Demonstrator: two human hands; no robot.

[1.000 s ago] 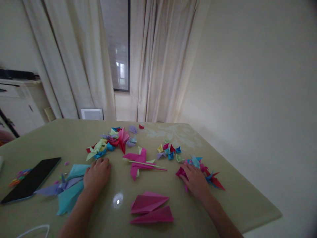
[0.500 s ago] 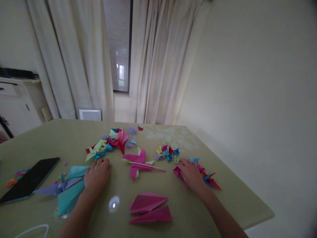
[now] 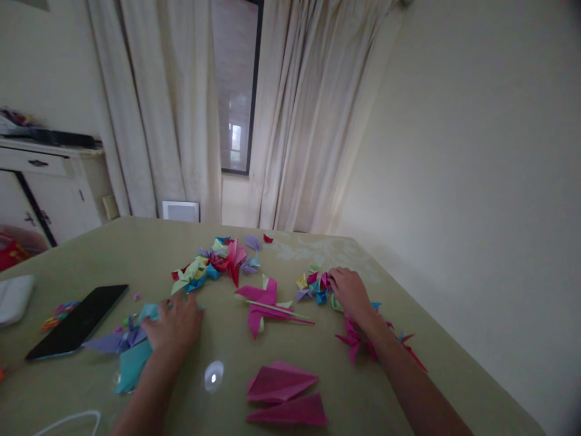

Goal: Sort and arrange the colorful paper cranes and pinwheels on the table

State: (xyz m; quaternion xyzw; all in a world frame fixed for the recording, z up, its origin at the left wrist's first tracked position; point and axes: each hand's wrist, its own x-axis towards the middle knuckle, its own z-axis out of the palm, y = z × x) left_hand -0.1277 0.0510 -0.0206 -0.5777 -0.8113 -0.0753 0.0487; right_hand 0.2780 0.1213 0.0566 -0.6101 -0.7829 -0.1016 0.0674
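Pale room, cream curtains (image 3: 295,121) behind olive-green table (image 3: 136,248). Black phone (image 3: 77,321) lies flat at left side. Left hand (image 3: 175,324) palm-down, fingers loosely spread, resting on edge of teal and lilac folded paper (image 3: 131,366), which juts leftward from under it. Pink pinwheel (image 3: 263,303) on stick lies between hands, touching neither. Right hand (image 3: 350,293) reaches onto small paper folds (image 3: 311,283), a pink, blue, yellow and lilac cluster. Fingers curl down on them; pinching or merely touching, cannot tell. Pink and red cranes (image 3: 351,342) lie under right forearm.

Right hand (image 3: 348,292) moved forward onto the small folded pieces (image 3: 313,284).
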